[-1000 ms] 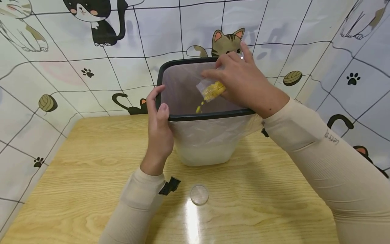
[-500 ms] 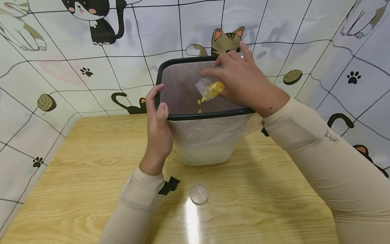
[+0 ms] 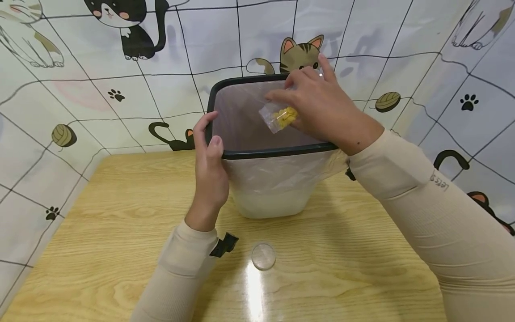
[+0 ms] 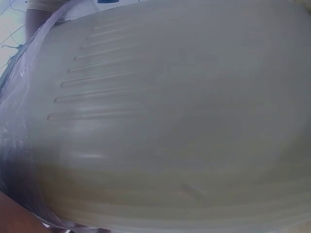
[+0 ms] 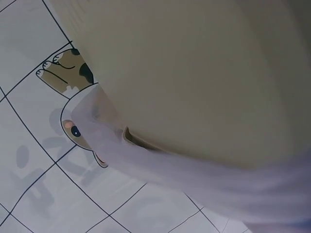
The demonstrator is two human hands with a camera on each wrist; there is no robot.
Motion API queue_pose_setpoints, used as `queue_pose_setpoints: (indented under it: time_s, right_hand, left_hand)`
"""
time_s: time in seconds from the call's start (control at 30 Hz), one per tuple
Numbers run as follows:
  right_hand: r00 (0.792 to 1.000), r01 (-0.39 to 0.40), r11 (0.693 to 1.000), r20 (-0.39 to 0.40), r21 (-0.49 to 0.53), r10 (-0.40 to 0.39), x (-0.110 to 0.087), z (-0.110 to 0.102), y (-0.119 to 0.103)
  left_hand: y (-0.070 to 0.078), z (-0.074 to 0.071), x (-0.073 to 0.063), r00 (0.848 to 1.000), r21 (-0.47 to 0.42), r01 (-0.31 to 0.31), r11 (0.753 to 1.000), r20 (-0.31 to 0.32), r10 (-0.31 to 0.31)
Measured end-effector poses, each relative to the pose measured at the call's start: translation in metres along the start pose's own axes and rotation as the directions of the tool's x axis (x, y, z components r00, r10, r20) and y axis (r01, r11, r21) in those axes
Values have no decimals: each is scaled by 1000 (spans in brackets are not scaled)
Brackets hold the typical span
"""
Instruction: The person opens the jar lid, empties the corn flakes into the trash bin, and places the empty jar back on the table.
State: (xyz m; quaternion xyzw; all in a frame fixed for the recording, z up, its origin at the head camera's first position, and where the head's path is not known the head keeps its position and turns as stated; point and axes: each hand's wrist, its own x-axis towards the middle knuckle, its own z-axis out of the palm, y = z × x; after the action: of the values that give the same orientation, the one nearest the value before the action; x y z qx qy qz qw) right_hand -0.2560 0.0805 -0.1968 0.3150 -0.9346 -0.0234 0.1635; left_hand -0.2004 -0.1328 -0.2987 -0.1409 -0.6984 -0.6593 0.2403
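A pale trash bin with a dark rim stands tilted on the table, its mouth facing up and toward me. My left hand grips the rim at the left corner, thumb in front and index finger over the edge. Over the bin's mouth my right hand holds a small clear container, tipped down to the left. Yellow bits lie inside it near my fingers. A translucent liner hangs over the bin's rim. The left wrist view shows the bin's ribbed side wall; my right fingertips are partly hidden.
A round clear lid lies on the wooden table in front of the bin. Close behind the bin hangs a white grid-patterned wall sheet printed with cats and yarn balls.
Yellow bits were falling from the container into the bin earlier; now none are seen falling and fewer are left inside. Both hands have stayed in place.
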Motion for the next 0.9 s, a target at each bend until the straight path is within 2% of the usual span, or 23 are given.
queue_pose_setpoints:
  time_s: [0.6,0.9]
  right_hand:
    - [1000,3,1000,-28,-19,-4,-2,-1,1]
    - [1000,7,1000,15,-14,-7,-2,-1,2]
  left_hand:
    - [1,2,1,1000,-11,-8,1000,-3,8]
    - [2,3,-1,1000,5,-3,1000,-8,3]
